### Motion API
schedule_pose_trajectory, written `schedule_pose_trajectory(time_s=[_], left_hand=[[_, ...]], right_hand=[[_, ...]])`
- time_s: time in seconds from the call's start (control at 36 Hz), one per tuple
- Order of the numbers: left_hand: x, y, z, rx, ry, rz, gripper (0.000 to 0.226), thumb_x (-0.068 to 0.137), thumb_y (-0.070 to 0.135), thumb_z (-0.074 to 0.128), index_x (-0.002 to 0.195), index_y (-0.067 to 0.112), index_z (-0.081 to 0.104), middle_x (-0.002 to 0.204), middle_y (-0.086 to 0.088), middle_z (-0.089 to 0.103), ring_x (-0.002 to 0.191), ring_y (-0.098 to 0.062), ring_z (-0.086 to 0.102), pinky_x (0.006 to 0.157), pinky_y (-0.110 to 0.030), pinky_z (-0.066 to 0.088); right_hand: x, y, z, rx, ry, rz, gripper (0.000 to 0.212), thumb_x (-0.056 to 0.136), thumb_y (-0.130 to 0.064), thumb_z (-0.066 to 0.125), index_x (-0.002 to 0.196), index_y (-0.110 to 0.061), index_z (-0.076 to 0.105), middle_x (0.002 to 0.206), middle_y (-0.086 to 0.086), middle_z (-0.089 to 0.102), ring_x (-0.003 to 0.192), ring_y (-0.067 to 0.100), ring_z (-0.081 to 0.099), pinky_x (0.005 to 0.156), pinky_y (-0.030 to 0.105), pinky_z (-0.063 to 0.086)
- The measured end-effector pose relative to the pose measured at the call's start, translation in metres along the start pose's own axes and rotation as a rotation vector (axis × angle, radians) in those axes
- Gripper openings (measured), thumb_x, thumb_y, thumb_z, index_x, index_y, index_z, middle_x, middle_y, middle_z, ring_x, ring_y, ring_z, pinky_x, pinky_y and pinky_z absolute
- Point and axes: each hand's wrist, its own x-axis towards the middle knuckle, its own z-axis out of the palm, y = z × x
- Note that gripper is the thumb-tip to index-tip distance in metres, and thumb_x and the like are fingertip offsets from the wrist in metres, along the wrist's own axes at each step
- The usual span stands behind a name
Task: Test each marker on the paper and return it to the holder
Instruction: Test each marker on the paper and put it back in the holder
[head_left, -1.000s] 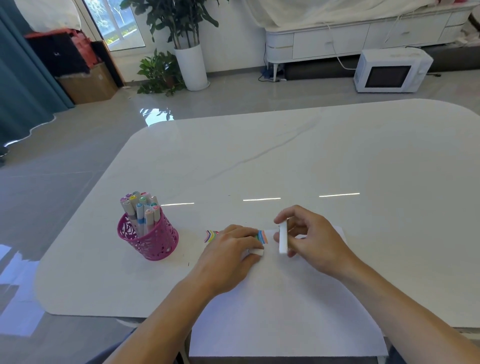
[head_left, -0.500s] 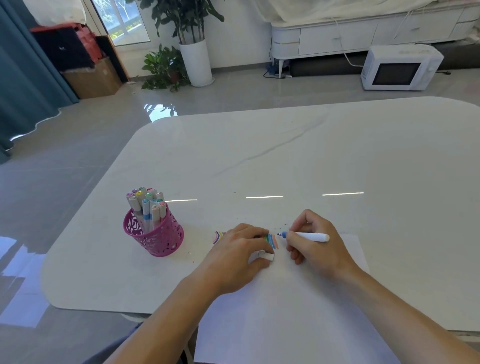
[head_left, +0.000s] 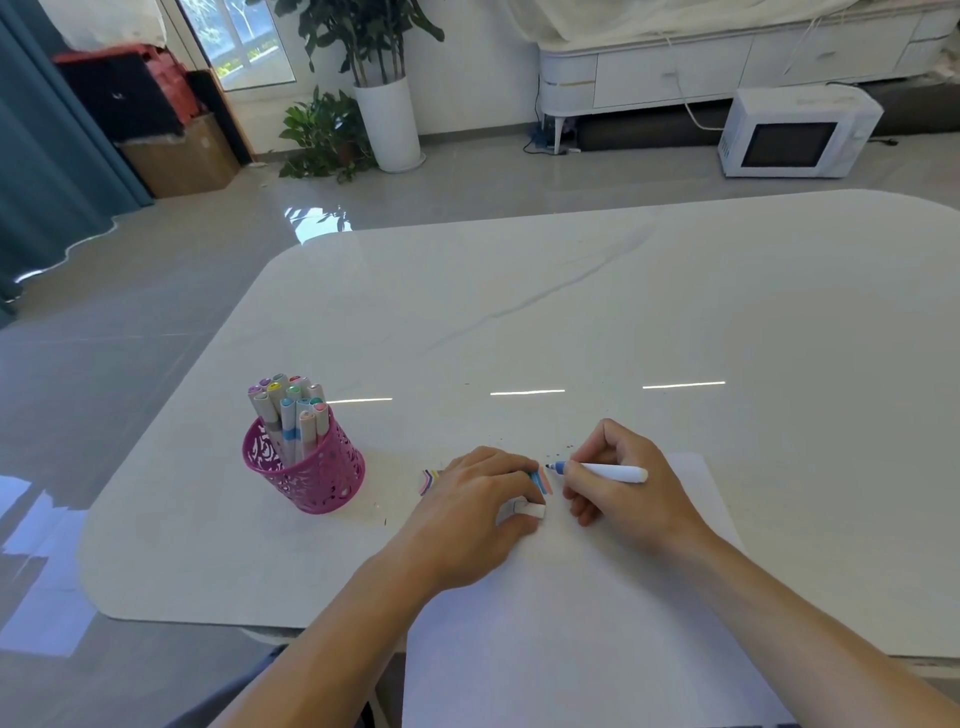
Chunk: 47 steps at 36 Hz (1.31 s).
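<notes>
A white sheet of paper (head_left: 571, 623) lies at the near edge of the table (head_left: 571, 312). On it rests the left hand (head_left: 467, 519), steadying the sheet, its fingers curled around a small white cap (head_left: 530, 510), likely kept ready for re-capping. Just to its right, the right hand (head_left: 623, 493) grips a white marker (head_left: 602, 472) like a pen, blue tip pointing left beside a row of coloured strokes (head_left: 540, 480) near the paper's far edge. Farther left, off the paper, a pink holder (head_left: 306, 473) stands upright, packed with other markers (head_left: 288, 410).

Left hand (head_left: 478, 499) palm down, fingers curled, pinching cap (head_left: 531, 511). Right hand (head_left: 623, 483) just right, pen grip on marker (head_left: 608, 472). Forearms bare.
</notes>
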Motion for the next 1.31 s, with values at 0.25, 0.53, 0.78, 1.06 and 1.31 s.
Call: schedule_pose_trajectory(time_s=[0.25, 0.53, 0.78, 1.06, 1.31], left_hand=[[0.0014, 0.0008, -0.0022, -0.011, -0.032, -0.015, 0.018, 0.091, 0.036, 0.064, 0.108, 0.034, 0.067, 0.135, 0.023, 0.053, 0.126, -0.003, 0.039, 0.107, -0.025, 0.031], [0.0026, 0.0062, -0.0067, 0.118, -0.069, 0.017, 0.022, 0.095, 0.039, 0.057, 0.116, 0.036, 0.061, 0.135, 0.022, 0.053, 0.128, -0.006, 0.037, 0.108, -0.025, 0.026], [0.0021, 0.0083, -0.0080, 0.126, -0.067, 0.017, 0.020, 0.095, 0.038, 0.057, 0.115, 0.037, 0.059, 0.133, 0.021, 0.054, 0.127, -0.008, 0.038, 0.105, -0.024, 0.026], [0.0024, 0.0084, -0.0072, 0.110, -0.055, 0.009, 0.017, 0.094, 0.038, 0.058, 0.111, 0.035, 0.061, 0.130, 0.021, 0.055, 0.126, -0.007, 0.038, 0.101, -0.022, 0.025], [0.0022, 0.0062, -0.0043, 0.060, -0.048, -0.020, 0.015, 0.092, 0.037, 0.061, 0.107, 0.034, 0.063, 0.130, 0.022, 0.055, 0.124, -0.006, 0.039, 0.102, -0.023, 0.030]], right_hand=[[-0.0011, 0.0005, 0.0003, -0.039, -0.002, -0.006, 0.009, 0.086, -0.004, 0.066, 0.086, -0.003, 0.057, 0.069, 0.012, 0.074, 0.066, 0.040, 0.070, 0.060, 0.041, 0.059], [-0.0005, -0.0001, 0.0001, -0.040, -0.013, 0.018, 0.020, 0.087, -0.007, 0.072, 0.076, -0.008, 0.055, 0.063, 0.013, 0.070, 0.049, 0.021, 0.062, 0.046, 0.029, 0.048], [-0.0015, -0.0020, 0.0011, -0.132, 0.027, 0.003, 0.025, 0.081, -0.012, 0.074, 0.068, -0.014, 0.052, 0.061, 0.012, 0.070, 0.049, 0.016, 0.056, 0.051, 0.029, 0.044], [-0.0009, -0.0020, 0.0007, -0.141, 0.034, 0.005, 0.030, 0.078, -0.010, 0.074, 0.063, -0.013, 0.048, 0.052, 0.011, 0.062, 0.049, 0.015, 0.048, 0.052, 0.028, 0.037], [-0.0007, -0.0020, 0.0000, -0.111, 0.041, 0.024, 0.029, 0.079, -0.010, 0.073, 0.065, -0.011, 0.048, 0.049, 0.005, 0.060, 0.046, 0.013, 0.046, 0.048, 0.025, 0.036]])
